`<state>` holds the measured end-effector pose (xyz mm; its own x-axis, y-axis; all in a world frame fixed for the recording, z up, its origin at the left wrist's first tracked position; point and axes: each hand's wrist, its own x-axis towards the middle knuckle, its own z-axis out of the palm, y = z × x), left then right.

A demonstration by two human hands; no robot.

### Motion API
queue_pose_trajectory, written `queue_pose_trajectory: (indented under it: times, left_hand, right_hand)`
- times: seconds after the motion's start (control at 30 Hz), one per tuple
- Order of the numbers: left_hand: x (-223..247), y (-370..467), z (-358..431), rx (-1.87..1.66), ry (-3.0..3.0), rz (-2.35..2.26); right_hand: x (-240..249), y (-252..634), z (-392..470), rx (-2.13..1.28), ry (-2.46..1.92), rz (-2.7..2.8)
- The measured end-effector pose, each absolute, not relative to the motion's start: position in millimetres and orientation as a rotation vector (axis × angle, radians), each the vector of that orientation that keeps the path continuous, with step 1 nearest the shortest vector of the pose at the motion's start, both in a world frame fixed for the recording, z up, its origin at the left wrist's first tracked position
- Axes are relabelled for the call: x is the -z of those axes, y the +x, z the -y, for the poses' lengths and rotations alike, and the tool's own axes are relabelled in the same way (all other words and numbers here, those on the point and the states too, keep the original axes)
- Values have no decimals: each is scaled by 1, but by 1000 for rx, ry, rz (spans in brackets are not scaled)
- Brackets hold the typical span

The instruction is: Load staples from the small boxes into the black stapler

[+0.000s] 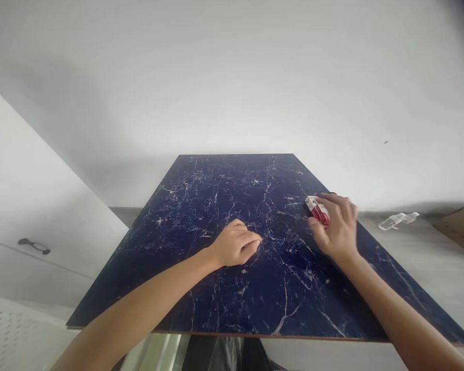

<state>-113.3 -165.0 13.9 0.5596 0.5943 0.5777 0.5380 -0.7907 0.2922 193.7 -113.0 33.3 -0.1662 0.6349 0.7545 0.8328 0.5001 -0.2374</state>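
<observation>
A small red and white box (319, 212) is at the right side of a dark blue, marble-patterned table (232, 185). My right hand (335, 221) is closed around its right side, thumb at the near edge and fingers over the far side. Something dark shows beside the box, too hidden to name. My left hand (237, 243) rests near the middle of the table with its fingers curled together, and nothing shows in it.
Clear plastic bottles (399, 220) lie on the floor right of the table, near a brown cardboard piece (460, 229). At the left stands a white cabinet with a dark handle (34, 246). A white perforated object (11, 335) is at the lower left.
</observation>
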Motion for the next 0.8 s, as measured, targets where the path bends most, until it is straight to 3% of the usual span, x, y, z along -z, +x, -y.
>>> queue_pose_trajectory:
  times: [0.23, 0.47, 0.8]
  left_hand:
    - [-11, -137, 138, -733, 2537, -1673]
    - [-10, -156, 128, -530, 2651, -1322]
    - [-9, -156, 127, -465, 2616, -1365]
  right_hand:
    - [-30, 62, 114, -182, -883, 2367]
    - [-11, 62, 115, -381, -904, 2608]
    - [-7, 65, 114, -414, -914, 2624]
